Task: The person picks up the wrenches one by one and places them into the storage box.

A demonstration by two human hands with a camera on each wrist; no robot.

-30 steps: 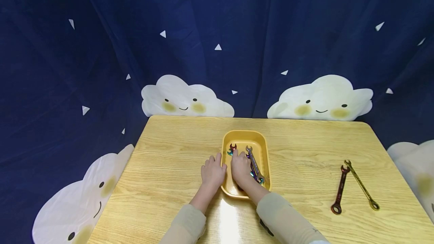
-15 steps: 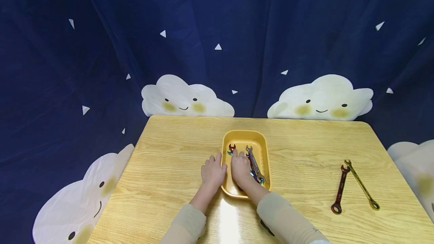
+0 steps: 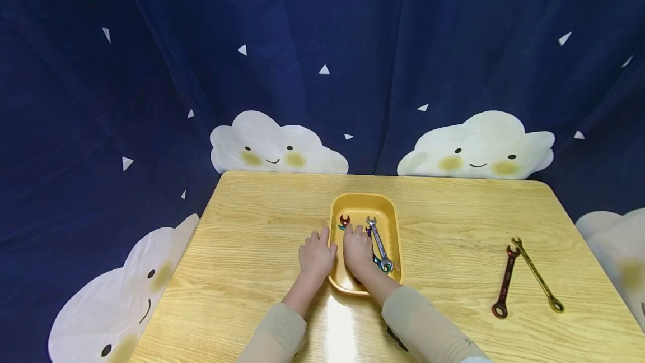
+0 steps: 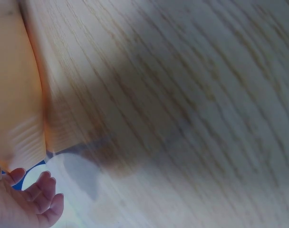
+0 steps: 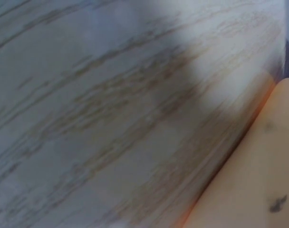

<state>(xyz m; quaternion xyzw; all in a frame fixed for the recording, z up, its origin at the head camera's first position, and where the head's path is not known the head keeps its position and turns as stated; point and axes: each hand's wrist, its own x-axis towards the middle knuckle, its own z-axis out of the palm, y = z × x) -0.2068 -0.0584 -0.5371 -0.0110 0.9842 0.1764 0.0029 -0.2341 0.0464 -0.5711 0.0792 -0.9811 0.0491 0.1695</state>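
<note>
I have my right hand (image 3: 359, 251) down inside a yellow tray (image 3: 364, 201), palm side hidden from me, fingers reaching toward the far end. I can't tell how tightly the fingers are bent or whether they have hold of anything. Just past my fingertips, the ends of a red wrench (image 3: 345, 219) and a teal wrench (image 3: 341, 227) poke out, the rest covered by my hand. Right beside the same hand, on its right, lie a silver wrench (image 3: 379, 241) and a purple wrench (image 3: 369, 232), the purple one partly hidden.

My left hand (image 3: 316, 255) is at the tray's left side, just left of the other hand, fingers loosely bent and thumb by the tray wall, gripping nothing that I can see.

The tray sits on a wooden table (image 3: 443, 228). Well off to the right of my right hand, a dark red wrench (image 3: 505, 282) and a gold wrench (image 3: 537, 274) lie there, their far ends close together and near ends spread.
</note>
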